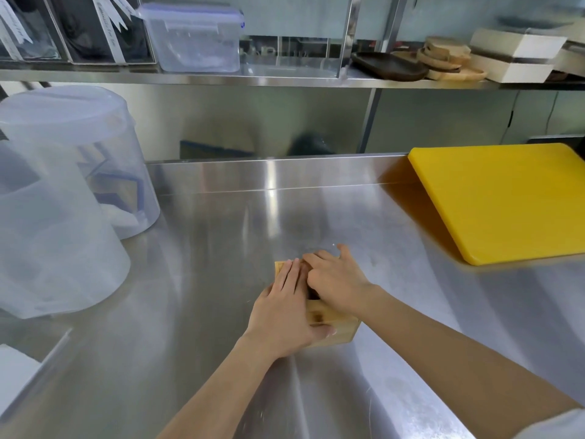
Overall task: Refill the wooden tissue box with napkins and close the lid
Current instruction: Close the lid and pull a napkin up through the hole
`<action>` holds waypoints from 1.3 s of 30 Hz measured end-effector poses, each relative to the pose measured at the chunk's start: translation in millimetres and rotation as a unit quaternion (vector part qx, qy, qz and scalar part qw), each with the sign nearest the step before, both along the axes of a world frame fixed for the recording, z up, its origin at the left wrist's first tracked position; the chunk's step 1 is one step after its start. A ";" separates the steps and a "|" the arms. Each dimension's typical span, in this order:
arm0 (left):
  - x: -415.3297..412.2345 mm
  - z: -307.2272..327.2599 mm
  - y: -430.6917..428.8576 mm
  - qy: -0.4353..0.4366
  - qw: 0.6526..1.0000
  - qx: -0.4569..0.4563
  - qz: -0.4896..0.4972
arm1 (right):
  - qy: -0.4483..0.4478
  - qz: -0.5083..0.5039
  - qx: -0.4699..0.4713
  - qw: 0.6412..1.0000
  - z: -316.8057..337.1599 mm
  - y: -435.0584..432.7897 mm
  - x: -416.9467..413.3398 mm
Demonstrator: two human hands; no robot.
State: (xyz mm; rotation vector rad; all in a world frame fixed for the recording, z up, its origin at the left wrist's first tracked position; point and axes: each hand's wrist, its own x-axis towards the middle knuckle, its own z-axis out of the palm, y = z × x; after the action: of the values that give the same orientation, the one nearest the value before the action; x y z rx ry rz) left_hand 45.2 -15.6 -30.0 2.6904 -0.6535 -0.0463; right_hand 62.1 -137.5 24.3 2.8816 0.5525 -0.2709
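A small wooden tissue box (332,321) sits on the steel counter (221,248), mostly covered by both hands. My left hand (285,308) lies flat over its left side, the thumb pressed against the near wall. My right hand (335,280) rests over the top from the right, fingers curled down onto the dark middle of the lid. Only the box's near right corner and far left corner show. No napkins are visible; the inside of the box is hidden.
A yellow cutting board (506,201) lies at the right. Two large translucent plastic tubs (63,185) stand at the left. The shelf above holds a clear lidded container (196,39), a dark tray (389,66) and wooden boards (449,58).
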 end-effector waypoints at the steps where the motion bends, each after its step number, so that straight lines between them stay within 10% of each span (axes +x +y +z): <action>1: -0.5 0.7 0.4 -0.001 1.000 -0.003 -0.001 | 0.003 -0.003 -0.007 1.000 -0.6 0.4 -0.1; 7: -1.9 0.8 2.2 -0.009 1.000 -0.009 -0.007 | 0.051 0.010 -0.103 0.993 -1.4 2.0 2.4; 26: 0.0 1.0 2.2 0.023 0.999 -0.021 0.005 | -0.086 0.079 0.133 0.984 -26.1 -19.2 10.5; 39: 21.6 6.7 10.8 0.119 0.981 -0.152 0.014 | -0.004 -0.042 0.349 0.936 -18.1 -28.5 -0.2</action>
State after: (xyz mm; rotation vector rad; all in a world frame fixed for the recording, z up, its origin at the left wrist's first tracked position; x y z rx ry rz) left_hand 66.8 -4.8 -23.3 2.3524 -0.5031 -0.2372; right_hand 61.8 -166.0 6.2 3.5951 0.6233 -0.0802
